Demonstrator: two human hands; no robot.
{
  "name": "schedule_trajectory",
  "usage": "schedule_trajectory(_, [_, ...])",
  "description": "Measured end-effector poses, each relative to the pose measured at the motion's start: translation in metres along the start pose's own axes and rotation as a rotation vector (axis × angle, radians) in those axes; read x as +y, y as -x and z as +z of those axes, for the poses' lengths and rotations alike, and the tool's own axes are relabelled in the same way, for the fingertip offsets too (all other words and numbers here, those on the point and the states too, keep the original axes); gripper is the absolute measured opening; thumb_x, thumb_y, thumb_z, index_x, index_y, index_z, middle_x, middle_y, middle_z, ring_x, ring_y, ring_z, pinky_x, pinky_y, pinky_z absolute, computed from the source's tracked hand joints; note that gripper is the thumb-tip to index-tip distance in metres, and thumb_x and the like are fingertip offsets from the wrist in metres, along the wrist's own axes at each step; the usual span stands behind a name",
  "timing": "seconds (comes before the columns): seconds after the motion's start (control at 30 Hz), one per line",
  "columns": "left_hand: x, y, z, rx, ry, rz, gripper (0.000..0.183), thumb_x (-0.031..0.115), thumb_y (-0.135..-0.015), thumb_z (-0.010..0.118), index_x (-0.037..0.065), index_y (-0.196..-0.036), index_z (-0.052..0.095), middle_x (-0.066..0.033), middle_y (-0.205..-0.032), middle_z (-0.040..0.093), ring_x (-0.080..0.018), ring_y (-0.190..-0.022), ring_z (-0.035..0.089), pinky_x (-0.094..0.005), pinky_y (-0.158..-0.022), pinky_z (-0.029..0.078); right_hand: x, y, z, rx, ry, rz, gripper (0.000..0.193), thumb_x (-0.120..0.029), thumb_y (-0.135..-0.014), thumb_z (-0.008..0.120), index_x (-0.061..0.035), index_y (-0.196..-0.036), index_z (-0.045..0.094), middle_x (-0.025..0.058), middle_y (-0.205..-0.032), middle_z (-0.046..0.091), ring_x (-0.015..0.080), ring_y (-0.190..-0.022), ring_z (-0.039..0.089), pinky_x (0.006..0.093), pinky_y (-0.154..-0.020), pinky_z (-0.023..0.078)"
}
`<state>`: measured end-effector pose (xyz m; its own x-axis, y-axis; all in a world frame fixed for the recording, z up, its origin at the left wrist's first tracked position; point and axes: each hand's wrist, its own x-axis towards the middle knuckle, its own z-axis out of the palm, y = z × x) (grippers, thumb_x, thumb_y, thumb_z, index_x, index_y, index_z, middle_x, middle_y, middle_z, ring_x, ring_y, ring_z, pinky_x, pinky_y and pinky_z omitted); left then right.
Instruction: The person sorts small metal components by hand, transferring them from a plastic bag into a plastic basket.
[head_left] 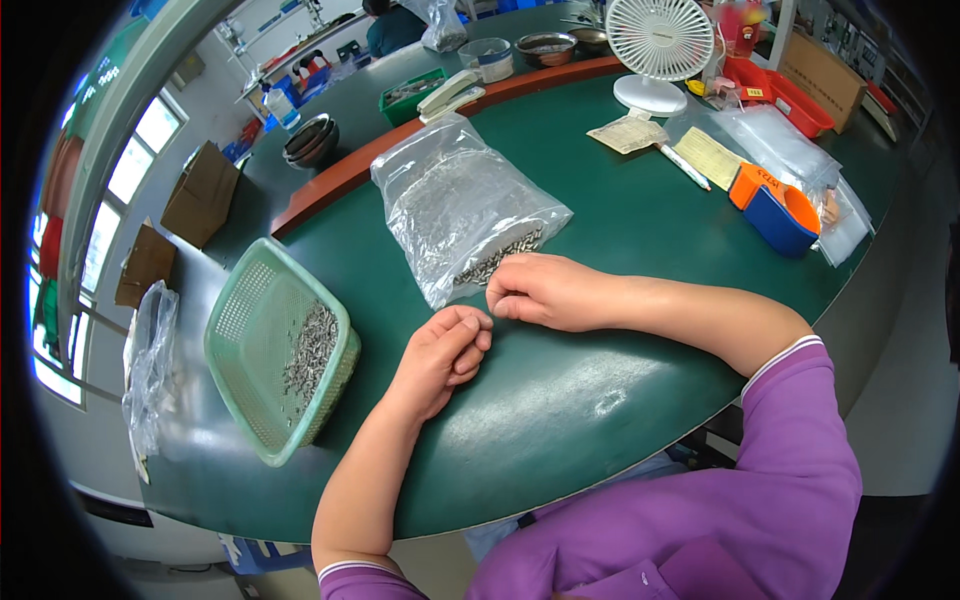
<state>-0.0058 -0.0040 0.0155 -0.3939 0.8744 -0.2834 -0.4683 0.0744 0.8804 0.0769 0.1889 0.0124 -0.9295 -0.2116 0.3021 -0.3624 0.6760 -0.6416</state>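
Note:
My left hand (437,358) is closed, its thumb pressed against the curled index finger. Beside it and almost touching, my right hand (548,291) is also closed, fingers bent down over the thumb. Whatever either may hold is hidden or too small to make out. Just beyond both hands lies a clear plastic bag (455,195), with small metal pins (497,258) gathered at its near end. Left of my left hand stands a pale green perforated basket (232,330), tilted in view, with a heap of similar small metal pieces (312,350) along its right side.
A raised red-brown ledge (330,190) curves along the back of the green table (560,400). At the right are a white fan (660,45), paper slips (628,134), a marker (685,167), an orange-and-blue holder (775,210) and plastic bags (785,145). Metal bowls (312,140) stand beyond the ledge.

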Motion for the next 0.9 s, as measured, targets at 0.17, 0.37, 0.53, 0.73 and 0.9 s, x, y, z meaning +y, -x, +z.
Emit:
schedule_trajectory(0.17, [0.001, 0.002, 0.006, -0.049, 0.000, -0.041, 0.013, 0.013, -0.090, 0.051, 0.002, -0.097, 0.053, -0.0018, -0.078, 0.053, -0.0026, -0.053, 0.037, -0.0160, -0.042, 0.026, -0.003, -0.001, 0.004, -0.001, -0.285, 0.014, 0.016, -0.020, -0.089, 0.053, -0.0052, -0.090, 0.057, 0.0062, -0.089, 0.057, 0.0203, -0.089, 0.053, 0.0317, -0.081, 0.042])
schedule_trajectory(0.37, [-0.004, 0.001, -0.002, -0.064, 0.058, -0.010, 0.014, 0.016, -0.091, 0.050, 0.003, -0.096, 0.053, -0.0025, -0.080, 0.053, -0.0023, -0.049, 0.036, -0.0152, -0.040, 0.026, -0.002, -0.004, 0.006, 0.004, -0.309, 0.012, 0.015, -0.020, -0.088, 0.054, -0.0057, -0.090, 0.058, 0.0047, -0.086, 0.056, 0.0186, -0.087, 0.052, 0.0304, -0.080, 0.041])
schedule_trajectory(0.53, [-0.002, 0.003, -0.002, -0.083, 0.112, -0.009, 0.014, 0.016, -0.090, 0.053, 0.003, -0.095, 0.053, -0.0026, -0.079, 0.055, -0.0026, -0.050, 0.038, -0.0158, -0.040, 0.025, -0.008, -0.003, 0.002, 0.058, -0.256, -0.049, 0.008, -0.014, -0.083, 0.061, -0.0061, -0.085, 0.060, 0.0034, -0.084, 0.057, 0.0178, -0.082, 0.053, 0.0303, -0.076, 0.043])
schedule_trajectory(0.73, [-0.002, 0.003, 0.000, -0.085, 0.120, -0.013, 0.015, 0.016, -0.088, 0.056, 0.003, -0.095, 0.053, -0.0030, -0.078, 0.056, -0.0026, -0.050, 0.039, -0.0158, -0.039, 0.026, -0.006, -0.004, -0.004, 0.128, -0.115, -0.202, 0.009, -0.009, -0.074, 0.068, -0.0068, -0.081, 0.062, 0.0038, -0.080, 0.058, 0.0206, -0.078, 0.055, 0.0317, -0.071, 0.045])
schedule_trajectory(0.9, [-0.004, 0.001, 0.002, 0.002, 0.002, -0.005, 0.016, 0.011, -0.085, 0.061, 0.002, -0.096, 0.055, -0.0030, -0.078, 0.057, -0.0032, -0.050, 0.040, -0.0165, -0.041, 0.028, -0.009, -0.004, -0.009, 0.104, 0.065, -0.322, 0.013, -0.008, -0.069, 0.071, -0.0071, -0.080, 0.065, 0.0043, -0.078, 0.058, 0.0207, -0.077, 0.057, 0.0322, -0.070, 0.046])
